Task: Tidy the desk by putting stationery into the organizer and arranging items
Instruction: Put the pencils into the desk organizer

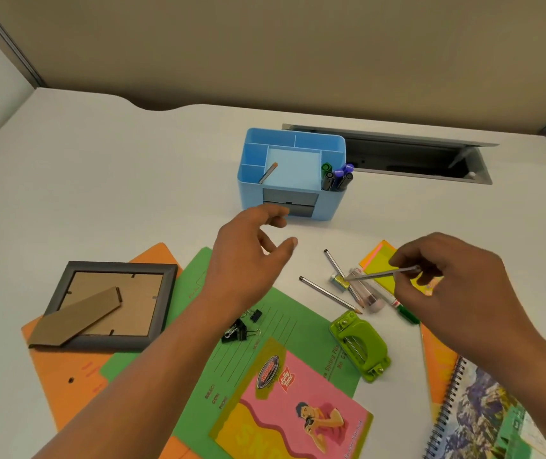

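Two hands are working above the white table (132,167). The light-blue plastic desk organizer (329,207) is standing at the far centre, carrying marker pens (336,177) in its right-hand compartment. The left hand (248,260) is hovering just before it, fingers relaxed, holding nothing. The right hand (457,279) is pinching a thin grey pencil (377,274) near one end, above the loose stationery pile. Judged light, stiff and smooth-sided, the pencil is likely handling best when gripped mid-shaft, limiting swing.

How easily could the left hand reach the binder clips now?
Probably yes: the left hand is empty, and the binder clips lie uncovered on the green folder beside its wrist.
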A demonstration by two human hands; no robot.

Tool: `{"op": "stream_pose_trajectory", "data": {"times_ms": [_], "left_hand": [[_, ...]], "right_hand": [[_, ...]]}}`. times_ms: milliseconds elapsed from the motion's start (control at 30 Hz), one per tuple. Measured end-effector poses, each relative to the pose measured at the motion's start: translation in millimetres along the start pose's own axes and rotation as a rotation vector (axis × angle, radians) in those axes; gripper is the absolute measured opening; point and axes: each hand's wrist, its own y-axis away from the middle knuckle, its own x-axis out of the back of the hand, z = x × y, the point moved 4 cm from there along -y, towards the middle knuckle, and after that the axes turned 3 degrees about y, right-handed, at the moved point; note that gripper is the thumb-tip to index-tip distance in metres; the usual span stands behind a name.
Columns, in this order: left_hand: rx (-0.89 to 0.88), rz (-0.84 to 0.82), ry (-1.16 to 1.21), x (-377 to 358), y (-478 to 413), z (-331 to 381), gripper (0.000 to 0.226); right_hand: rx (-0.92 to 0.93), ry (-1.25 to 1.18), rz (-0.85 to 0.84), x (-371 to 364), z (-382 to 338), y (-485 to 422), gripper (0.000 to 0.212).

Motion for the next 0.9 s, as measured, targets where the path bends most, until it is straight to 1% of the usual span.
{"op": "stream_pose_trajectory", "data": {"times_ms": [100, 200, 333, 467, 533, 600, 667, 767, 833, 900], "left_hand": [[-0.080, -0.101, -0.025, -3.2, 5.9, 15.8, 0.044], [-0.161, -0.134, -0.085, -4.0, 8.4, 25.3, 0.045], [-0.210, -0.097, -0.102, 0.8, 2.8, 27.2, 0.036], [-0.314, -0.064, -0.027, 13.2, -1.3, 33.0, 0.026], [-0.378, -0.036, -0.039, 20.6, -3.7, 37.3, 0.021], [-0.425, 0.033, -0.072, 31.8, -9.8, 40.8, 0.016], [-0.412, 0.145, -0.071, 48.4, -22.2, 41.2, 0.014], [-0.326, 0.287, -0.013, 75.2, -47.3, 38.0, 0.018], [-0.275, 0.332, -0.024, 85.5, -65.9, 33.3, 0.017], [-0.230, 0.336, -0.045, 87.9, -82.9, 27.2, 0.018]], "right_hand": [[0.137, 0.003, 0.024, 3.1, -27.8, -12.3, 0.023], [0.212, -0.026, 0.011, -2.6, -48.1, -24.4, 0.021], [0.251, -0.103, -0.013, -9.9, -69.0, -40.2, 0.018], [0.262, -0.169, -0.010, -10.9, -85.5, -56.0, 0.016], [0.252, -0.246, -0.012, -11.2, -90.3, -61.3, 0.019], [0.213, -0.328, -0.020, -12.9, -90.0, -64.3, 0.027], [0.159, -0.349, -0.008, -15.3, -83.4, -65.6, 0.031], [0.082, -0.327, 0.002, -21.5, -66.7, -64.0, 0.022], [0.032, -0.316, -0.009, -26.4, -54.6, -61.3, 0.016], [-0.011, -0.299, -0.027, -30.4, -44.2, -58.4, 0.014]]}}
